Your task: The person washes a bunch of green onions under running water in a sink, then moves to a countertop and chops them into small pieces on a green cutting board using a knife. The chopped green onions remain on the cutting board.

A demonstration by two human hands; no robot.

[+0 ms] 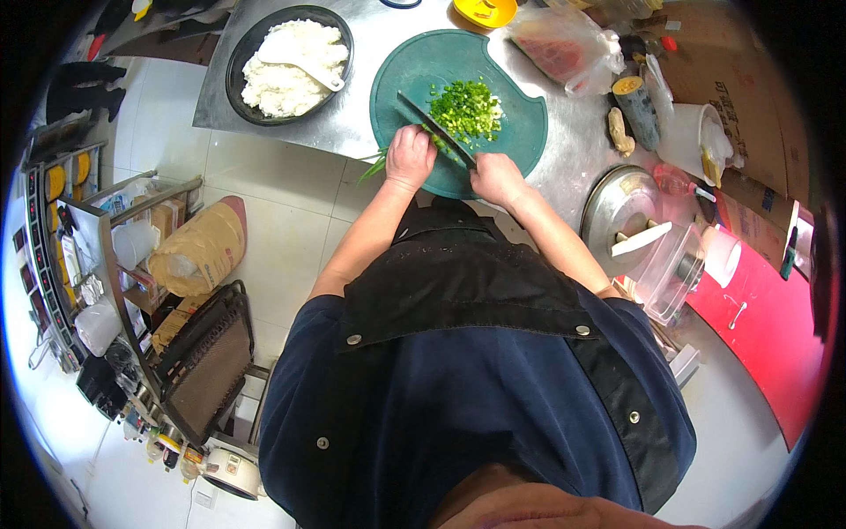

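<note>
On a green cutting board (403, 66) lies a heap of chopped green onion (466, 109). My right hand (497, 177) grips the handle of a kitchen knife (436, 129), whose dark blade slants across the board between the heap and my left hand. With curled fingers, my left hand (410, 155) holds a bunch of green onion stalks (373, 168) against the board, close beside the blade. The stalks' loose ends stick out past the board's near left edge. My fingers hide the middle of the bunch.
Left of the board stands a black bowl (231, 89) of white rice (291, 73) with a white rice paddle (301, 63). At right are bagged watermelon (552, 56), a ginger root (619, 132), a cut squash (638, 116) and a metal lid (618, 198). A yellow bowl (489, 20) sits behind.
</note>
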